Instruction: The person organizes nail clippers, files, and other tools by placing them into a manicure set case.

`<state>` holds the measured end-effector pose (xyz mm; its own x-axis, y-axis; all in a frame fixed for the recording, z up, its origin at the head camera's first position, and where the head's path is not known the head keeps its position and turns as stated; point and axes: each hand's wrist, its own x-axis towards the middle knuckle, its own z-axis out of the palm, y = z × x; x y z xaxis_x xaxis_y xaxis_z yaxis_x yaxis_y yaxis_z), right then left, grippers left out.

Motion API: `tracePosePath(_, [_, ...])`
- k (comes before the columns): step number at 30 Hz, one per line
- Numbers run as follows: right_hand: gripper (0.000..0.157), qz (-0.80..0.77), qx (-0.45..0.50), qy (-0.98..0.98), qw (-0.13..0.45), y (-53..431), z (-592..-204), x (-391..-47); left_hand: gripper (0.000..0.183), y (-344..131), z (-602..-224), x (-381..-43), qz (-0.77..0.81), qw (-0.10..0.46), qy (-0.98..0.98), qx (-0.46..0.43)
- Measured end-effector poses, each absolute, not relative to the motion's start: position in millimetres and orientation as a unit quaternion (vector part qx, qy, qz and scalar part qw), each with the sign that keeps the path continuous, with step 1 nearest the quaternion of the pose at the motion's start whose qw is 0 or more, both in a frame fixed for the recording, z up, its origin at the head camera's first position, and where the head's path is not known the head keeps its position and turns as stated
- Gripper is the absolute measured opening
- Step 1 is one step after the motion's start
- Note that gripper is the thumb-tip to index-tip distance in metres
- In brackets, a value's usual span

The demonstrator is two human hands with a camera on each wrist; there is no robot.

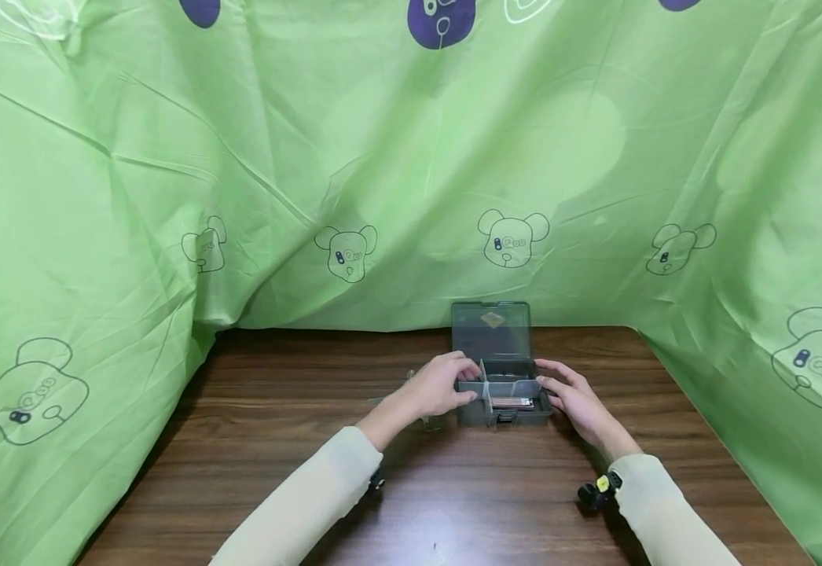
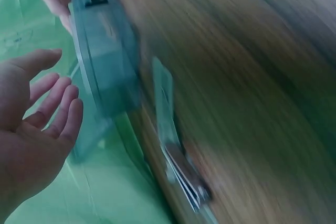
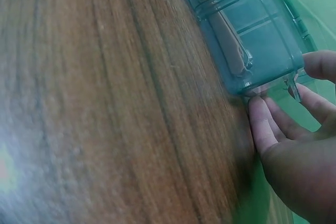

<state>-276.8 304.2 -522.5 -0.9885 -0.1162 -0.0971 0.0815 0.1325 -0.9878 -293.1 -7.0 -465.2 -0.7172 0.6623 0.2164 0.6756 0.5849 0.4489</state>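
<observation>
A translucent grey divided plastic box (image 1: pixel 504 417) stands on the table with its lid (image 1: pixel 490 334) raised. My left hand (image 1: pixel 439 385) reaches over the box's left compartments; in the left wrist view its fingers curve loosely, thumb apart, with nothing seen between them. At the box's right end, my right hand (image 1: pixel 581 401) holds the side, thumb at the upper rim and other fingers against the wall (image 3: pixel 270 85). A flat pinkish strip (image 1: pixel 512 403) lies in the front right compartment. Upright dividers (image 1: pixel 486 385) part the inside. The left compartments' contents are hidden.
Left of the box, a nail clipper (image 2: pixel 186 174) and a clear flat plastic piece (image 2: pixel 164 93) lie on the wooden table (image 1: pixel 446 487). A green patterned cloth (image 1: pixel 411 173) hangs behind and along both sides.
</observation>
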Motion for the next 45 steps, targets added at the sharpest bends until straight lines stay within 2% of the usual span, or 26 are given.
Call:
tracePosePath(20, [0.054,-0.654,-0.013,0.753,0.073,307.6,-526.8,-278.2,0.031,-99.3,-486.1,-302.0,-0.262,0.017,-0.900,-0.347])
tracePosePath(32, [0.057,-0.648,-0.011,0.757,0.077,309.9,-528.1,-277.3,0.024,-116.9,-501.0,-298.7,-0.257,-0.027,-0.906,-0.336])
tracePosePath(45, [0.054,-0.646,-0.018,0.759,0.078,309.3,-526.6,-278.6,0.017,-119.2,-506.0,-297.1,-0.254,-0.011,-0.904,-0.345])
